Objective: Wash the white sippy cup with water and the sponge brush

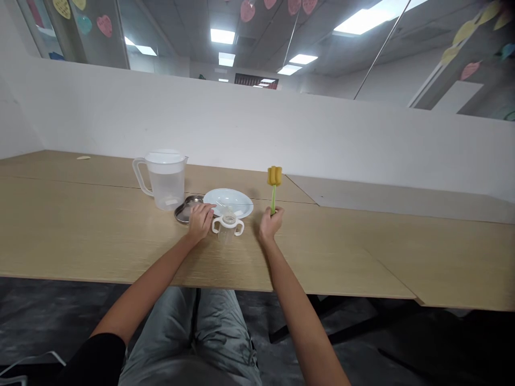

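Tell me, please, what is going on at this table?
A person sits at a wooden table, holding a sponge bottle brush upright in the right hand. The left hand rests close beside a two-handled cup, though any contact is hard to tell. A metal dish, a white plate and a plastic jug stand just beyond.

Office, ceiling panel lights [222, 36], long laminate desk [72, 225]
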A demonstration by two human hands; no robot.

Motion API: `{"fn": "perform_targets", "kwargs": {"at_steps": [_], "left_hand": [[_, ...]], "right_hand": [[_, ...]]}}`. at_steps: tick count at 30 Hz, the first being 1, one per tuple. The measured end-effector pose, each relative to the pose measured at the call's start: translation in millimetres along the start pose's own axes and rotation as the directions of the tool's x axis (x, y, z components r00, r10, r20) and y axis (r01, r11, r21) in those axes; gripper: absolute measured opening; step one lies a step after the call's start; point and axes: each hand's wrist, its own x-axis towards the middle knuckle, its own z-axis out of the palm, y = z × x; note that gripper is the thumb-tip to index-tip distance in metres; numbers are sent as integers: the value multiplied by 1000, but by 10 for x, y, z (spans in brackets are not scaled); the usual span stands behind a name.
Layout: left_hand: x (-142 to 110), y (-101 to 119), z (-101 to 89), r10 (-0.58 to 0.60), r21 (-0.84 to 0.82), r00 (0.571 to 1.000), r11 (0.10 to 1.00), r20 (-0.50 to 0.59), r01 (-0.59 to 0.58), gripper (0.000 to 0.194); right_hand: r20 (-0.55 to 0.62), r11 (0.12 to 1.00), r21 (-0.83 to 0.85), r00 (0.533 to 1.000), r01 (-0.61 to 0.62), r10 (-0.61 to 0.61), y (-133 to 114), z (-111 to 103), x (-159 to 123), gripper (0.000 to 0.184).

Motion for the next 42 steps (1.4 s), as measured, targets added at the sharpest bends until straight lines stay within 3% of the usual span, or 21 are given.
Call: {"fn": "perform_targets", "kwargs": {"at_steps": [5,11,19,27,31,34,38,42], "left_hand": [[18,-20,39,0,51,1000,999,-10,1,43],[52,-27,94,-3,37,1000,999,27,2,43],[354,-36,195,-132,59,991,990,36,130,37],[440,-19,277,-230,110,947,971,224,210,42],[416,-30,253,-225,117,940,973,258,201,41],[354,-49,255,-207,122,955,975,213,184,38],[268,-58,263,-81,97,982,993,170,65,36],[254,-37,267,40,64,962,996,270,-59,38]], "right_hand": [[111,982,25,976,186,-188,-87,2,-170,39],[243,958,13,928,287,-282,-142,24,-239,42],[243,942,5,914,335,-326,-165,61,-283,37],[252,925,-32,899,378,-358,-187,35,-309,36],[255,923,-36,897,383,-362,-184,35,-307,36],[241,925,-26,900,379,-362,-167,45,-301,36],[220,924,25,899,382,-378,-139,57,-294,38],[207,917,72,893,393,-399,-124,66,-295,38]]}}
